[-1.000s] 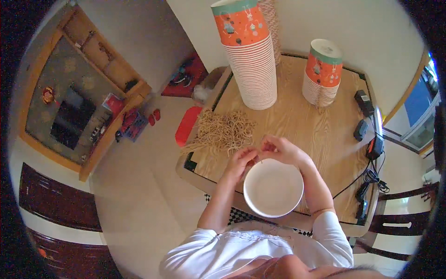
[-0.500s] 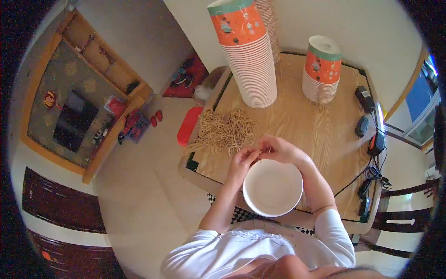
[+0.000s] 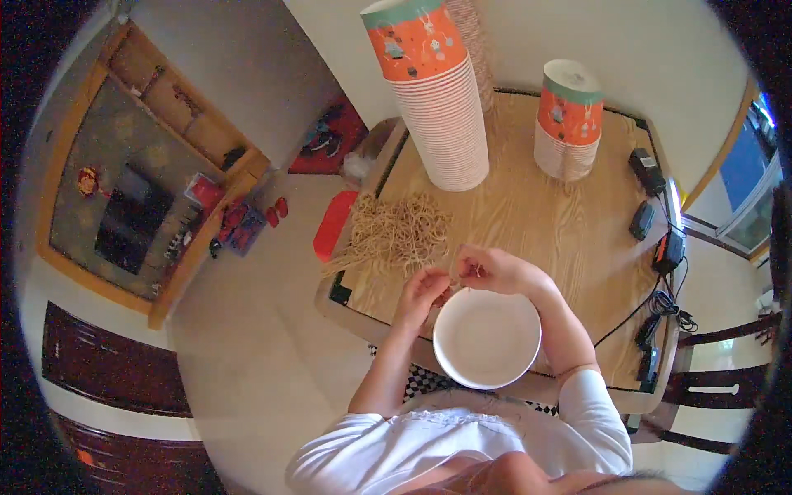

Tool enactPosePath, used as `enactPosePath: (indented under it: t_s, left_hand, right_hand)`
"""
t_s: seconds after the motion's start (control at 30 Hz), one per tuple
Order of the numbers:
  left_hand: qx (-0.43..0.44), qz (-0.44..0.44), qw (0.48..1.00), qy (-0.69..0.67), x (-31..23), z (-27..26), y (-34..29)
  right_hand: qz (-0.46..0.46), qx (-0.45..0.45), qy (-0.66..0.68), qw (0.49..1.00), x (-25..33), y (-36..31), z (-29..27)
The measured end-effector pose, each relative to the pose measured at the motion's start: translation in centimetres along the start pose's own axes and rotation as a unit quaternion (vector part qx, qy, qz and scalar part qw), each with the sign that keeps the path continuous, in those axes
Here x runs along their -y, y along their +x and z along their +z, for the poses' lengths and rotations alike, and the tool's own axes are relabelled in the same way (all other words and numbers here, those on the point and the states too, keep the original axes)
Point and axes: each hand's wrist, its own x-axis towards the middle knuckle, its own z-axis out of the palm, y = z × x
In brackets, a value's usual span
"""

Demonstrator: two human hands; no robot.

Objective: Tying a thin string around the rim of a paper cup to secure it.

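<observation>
A round white paper bucket [image 3: 487,340] stands at the table's near edge, its open mouth facing up at me. My left hand [image 3: 422,297] is by its far left rim, thumb and fingers pinched together. Just across from it my right hand [image 3: 493,271] is closed too, fingers curled over the far rim. Between the fingertips runs what looks like a thin tan cord, mostly hidden by the fingers. Beyond my left hand lies a loose tangled pile of tan cords [image 3: 400,231].
A tall stack of orange and green paper buckets [image 3: 437,107] rises at the far side. A shorter stack [image 3: 569,124] stands right of it. Black adapters [image 3: 648,172] and cables [image 3: 662,304] line the right edge. A red lid-like object [image 3: 334,224] shows beyond the left edge.
My hands have drawn slightly apart at the rim, the left one moving a little left and nearer me. The bucket has barely shifted in view.
</observation>
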Motion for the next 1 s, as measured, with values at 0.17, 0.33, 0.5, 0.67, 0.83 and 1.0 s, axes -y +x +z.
enactPosePath:
  t_s: [0.17,0.33,0.5,0.67,0.83,1.0]
  left_hand:
    - [0.075,0.108,0.985,0.114,-0.5,0.5,0.3]
    - [0.104,0.090,0.975,0.177,-0.9,-0.1,0.5]
    - [0.120,0.069,0.981,0.137,-1.3,0.8,0.0]
    - [0.122,0.021,0.985,0.119,-0.3,-0.1,0.8]
    - [0.089,0.032,0.981,0.170,-0.6,-0.4,0.6]
    - [0.055,-0.001,0.997,0.062,-1.0,0.2,0.4]
  right_hand:
    - [-0.023,0.009,-0.013,1.000,1.0,0.0,-0.2]
    - [0.008,0.026,-0.041,0.999,2.6,-0.4,-0.5]
    - [-0.002,0.013,-0.071,0.997,1.9,-0.5,-0.1]
    - [-0.022,0.032,-0.070,0.997,1.7,-0.6,-0.3]
    - [-0.001,0.046,-0.096,0.994,1.7,-0.6,-0.5]
    - [-0.009,-0.020,-0.008,1.000,0.5,-0.1,0.2]
